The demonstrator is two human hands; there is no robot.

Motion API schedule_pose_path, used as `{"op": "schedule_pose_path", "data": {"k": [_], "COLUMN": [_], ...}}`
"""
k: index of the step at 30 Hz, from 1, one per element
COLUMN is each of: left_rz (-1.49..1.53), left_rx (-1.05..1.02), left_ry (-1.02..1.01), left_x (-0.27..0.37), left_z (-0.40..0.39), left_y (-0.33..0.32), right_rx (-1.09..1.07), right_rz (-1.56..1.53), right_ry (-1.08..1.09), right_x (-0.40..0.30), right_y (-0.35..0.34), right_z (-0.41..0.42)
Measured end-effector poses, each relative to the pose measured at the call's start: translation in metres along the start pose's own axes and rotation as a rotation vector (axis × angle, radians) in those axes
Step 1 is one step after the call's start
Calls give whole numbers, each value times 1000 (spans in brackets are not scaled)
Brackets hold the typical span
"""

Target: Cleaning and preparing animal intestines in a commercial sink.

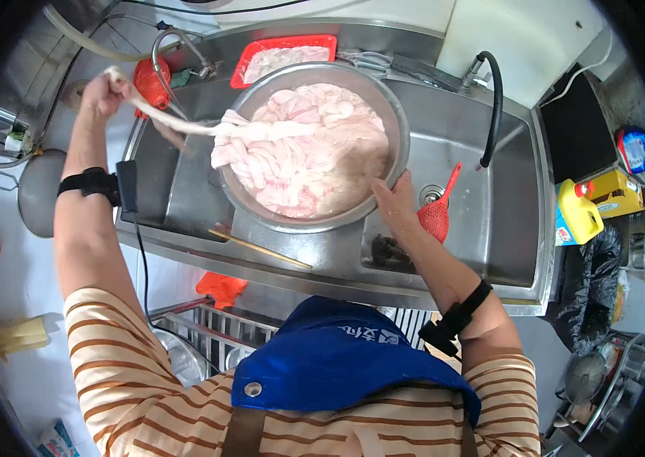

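Note:
A large metal basin (401,143) stands on the divider between two sink bowls. It holds a heap of pale pink raw intestines (294,165) in cloudy liquid, and some of the folds hang over its left rim. My left hand (106,96) is closed on the end of one long strand, raised above the left side of the sink; the strand stretches from there back to the heap. My right hand (397,200) grips the basin's lower right rim, with the thumb near the liquid. A red plastic strainer (434,220) lies in the right bowl beside my right wrist.
A red basket (283,41) of pale pieces stands behind the basin, near scissors (373,60). Faucets rise at the left (177,35) and right (492,108). A wooden chopstick (259,249) lies on the front divider. A yellow bottle (578,214) stands right of the sink.

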State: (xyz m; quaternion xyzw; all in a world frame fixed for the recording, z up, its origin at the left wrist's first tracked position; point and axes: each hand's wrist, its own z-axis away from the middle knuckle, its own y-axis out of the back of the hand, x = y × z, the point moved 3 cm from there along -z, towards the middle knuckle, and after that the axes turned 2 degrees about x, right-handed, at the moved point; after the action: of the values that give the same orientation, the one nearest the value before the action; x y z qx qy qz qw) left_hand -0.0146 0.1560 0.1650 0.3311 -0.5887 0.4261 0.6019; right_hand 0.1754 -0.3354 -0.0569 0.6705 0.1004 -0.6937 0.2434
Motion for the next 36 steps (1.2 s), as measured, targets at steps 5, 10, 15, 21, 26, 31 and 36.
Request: {"op": "schedule_pose_path", "data": {"k": [5,10,15,21,26,31,36], "left_rz": [-591,-1119,-1912,-1801,-1641,-1773,-1812], "left_rx": [-118,-659,-1212,-1212,-840,-458,-21], "left_ry": [254,-755,-873,-1001,-1044,-903,-783], "left_x": [-107,-141,-194,-227,-151,-67,-4], "left_z": [-33,77,198,157,138,110,64], "left_y": [45,-116,-189,-181,-165,-129,-41], "right_rx": [1,-13,167,21,35,49,51], "right_rz": [108,416,685,718,719,622,652], "right_ry": [19,-93,38,32,23,39,11], "right_x": [2,-13,-38,-48,-48,-36,-46], "right_y": [-9,6,15,3,4,5,-1], "right_z": [-6,-20,-64,-68,-68,-75,-71]}}
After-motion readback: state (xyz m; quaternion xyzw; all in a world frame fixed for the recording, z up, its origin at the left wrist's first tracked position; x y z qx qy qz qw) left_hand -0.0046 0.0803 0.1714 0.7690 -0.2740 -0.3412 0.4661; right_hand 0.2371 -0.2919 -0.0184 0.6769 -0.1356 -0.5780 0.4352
